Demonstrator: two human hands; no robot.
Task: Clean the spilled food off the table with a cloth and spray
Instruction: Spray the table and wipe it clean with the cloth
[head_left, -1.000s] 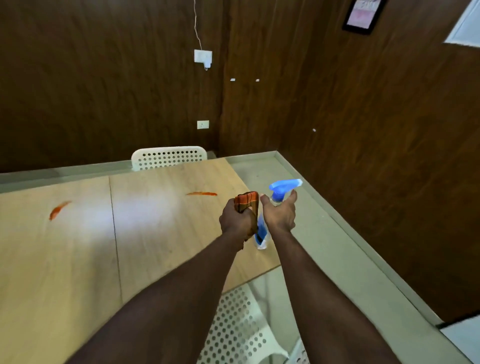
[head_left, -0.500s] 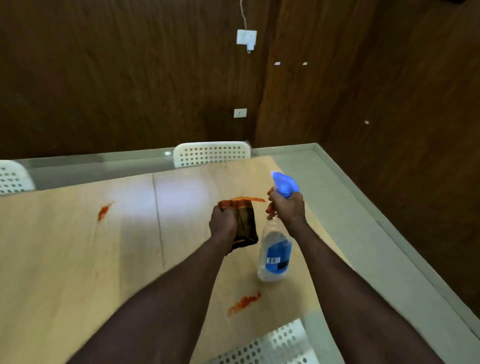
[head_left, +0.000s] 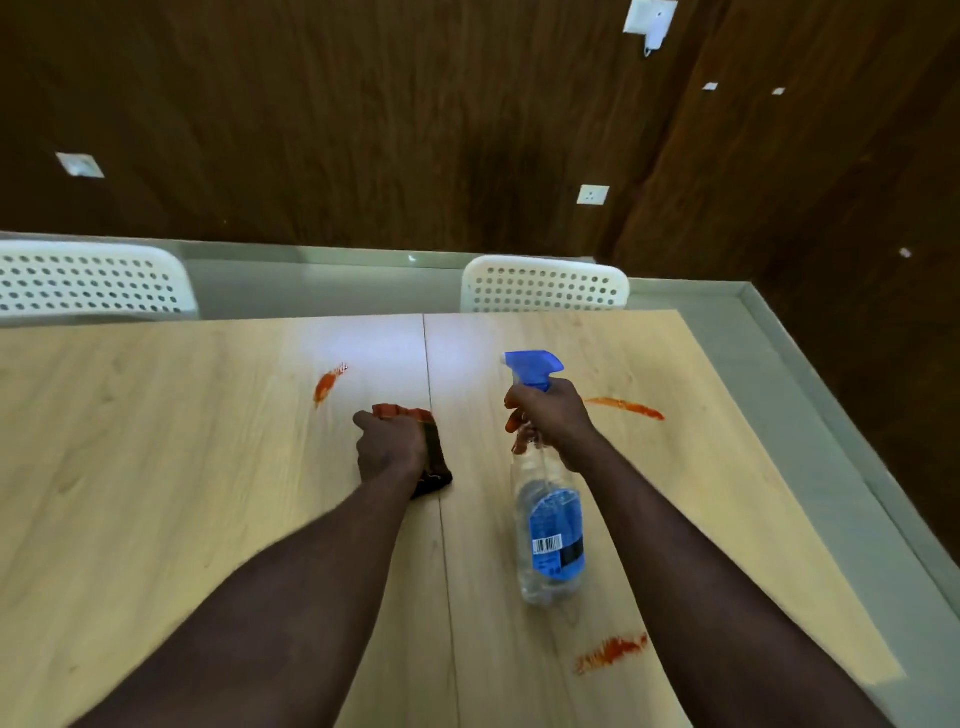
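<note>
left hand (head_left: 387, 447) is curled round a folded red-brown cloth (head_left: 435, 460), low over the table (head_left: 156, 467) by the centre seam (head_left: 429, 364). can't tell if the cloth touches the wood. right hand (head_left: 550, 415) is clamped on the neck of the spray bottle (head_left: 553, 540), fingers at the trigger, blue nozzle (head_left: 535, 366) facing left. the bottle hangs upright and looks lifted, but base contact is unclear.

three orange-red spills:
- far smear (head_left: 326, 387): just beyond and left of the cloth.
- right streak (head_left: 623, 408): just right of the right hand.
- near smear (head_left: 610, 649): by the near edge, beside the right forearm.

none look wiped, so i judge the task is early.

step in hand, my read: wet the first stain. the nozzle already faces the far smear, so that is the natural target.
- bring the nozzle nearer and tip it down so the mist lands on the smear, not on the white chairs (head_left: 545, 291) behind.
- use a short squeeze; a flood would only spread the sauce.
- pull the cloth hand back out of the spray line first.
- wipe in one direction toward the smear's middle, then turn the cloth to a clean face.
- keep sauce away from the seam, where it would likely lodge.
- watch the right forearm near the near smear.
</note>
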